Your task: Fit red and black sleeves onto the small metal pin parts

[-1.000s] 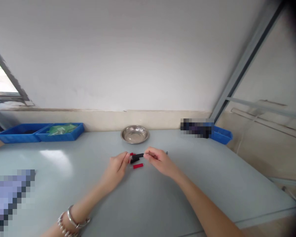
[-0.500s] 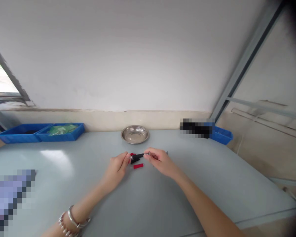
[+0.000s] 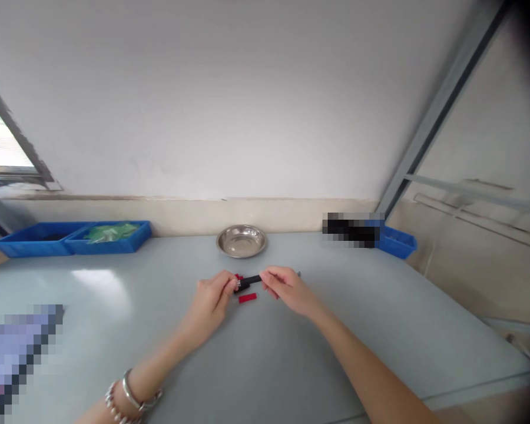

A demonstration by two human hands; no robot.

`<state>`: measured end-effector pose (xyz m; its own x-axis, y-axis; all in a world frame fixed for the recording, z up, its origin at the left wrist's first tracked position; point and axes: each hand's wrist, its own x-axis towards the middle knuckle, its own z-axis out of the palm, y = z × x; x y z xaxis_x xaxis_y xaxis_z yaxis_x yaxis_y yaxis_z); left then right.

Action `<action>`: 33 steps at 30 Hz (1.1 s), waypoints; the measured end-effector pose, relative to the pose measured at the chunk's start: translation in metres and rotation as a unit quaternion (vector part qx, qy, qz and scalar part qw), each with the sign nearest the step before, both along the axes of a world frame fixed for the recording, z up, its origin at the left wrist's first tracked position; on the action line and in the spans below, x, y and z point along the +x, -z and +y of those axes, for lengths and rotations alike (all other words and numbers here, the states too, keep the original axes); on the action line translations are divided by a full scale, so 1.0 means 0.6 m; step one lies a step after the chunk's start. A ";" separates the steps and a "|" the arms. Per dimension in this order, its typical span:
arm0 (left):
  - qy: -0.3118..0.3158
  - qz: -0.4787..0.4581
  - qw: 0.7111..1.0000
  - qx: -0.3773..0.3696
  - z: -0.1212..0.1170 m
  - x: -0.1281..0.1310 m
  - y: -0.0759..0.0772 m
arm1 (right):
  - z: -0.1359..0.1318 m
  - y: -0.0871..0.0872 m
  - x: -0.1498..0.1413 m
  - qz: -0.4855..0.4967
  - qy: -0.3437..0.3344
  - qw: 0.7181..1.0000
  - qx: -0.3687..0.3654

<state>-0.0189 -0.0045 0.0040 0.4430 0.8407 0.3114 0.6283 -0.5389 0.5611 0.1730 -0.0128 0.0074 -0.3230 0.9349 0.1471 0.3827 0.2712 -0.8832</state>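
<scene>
Between my two hands is a slim black rod (image 3: 251, 280) with a silver-coloured metal part at its left end. My left hand (image 3: 214, 296) is closed, pinching that metal end between thumb and fingers. The fingers of my right hand (image 3: 288, 287) are pinched round the rod's other end, covering its tip. Just below the rod, a red cylindrical piece (image 3: 247, 298) lies on the table. Another black piece (image 3: 242, 289) and a red bit (image 3: 239, 276) show close to my left fingertips, partly hidden by the rod and hand.
A round metal dish (image 3: 241, 241) stands by the wall beyond my hands. Blue trays (image 3: 108, 238) sit at the back left, one with green plastic-wrapped contents. At the back right are another blue tray (image 3: 397, 241) and a blurred-out dark object. A small metal tip (image 3: 298, 274) shows behind my right hand.
My right fingers have shifted their hold on the rod; the silver bit seen at them half a second ago is now covered. Both hands stay in nearly the same place.
</scene>
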 end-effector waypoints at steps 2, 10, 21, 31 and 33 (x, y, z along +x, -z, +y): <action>0.000 0.000 1.000 0.013 0.000 0.000 0.000 | 0.000 -0.001 0.000 0.006 -0.003 1.000 0.000; -0.013 0.006 0.999 0.048 0.000 0.002 0.000 | 0.000 0.000 0.002 0.041 -0.011 0.999 -0.005; -0.001 -0.026 0.999 -0.031 -0.003 0.001 -0.006 | -0.002 0.000 -0.003 0.020 0.011 0.999 0.029; -0.015 -0.107 0.980 -0.165 0.004 0.000 -0.002 | -0.005 0.001 -0.005 -0.043 0.019 0.995 0.087; -0.008 -0.125 0.977 -0.174 0.006 0.000 -0.002 | -0.005 0.002 -0.005 -0.050 0.021 0.995 0.089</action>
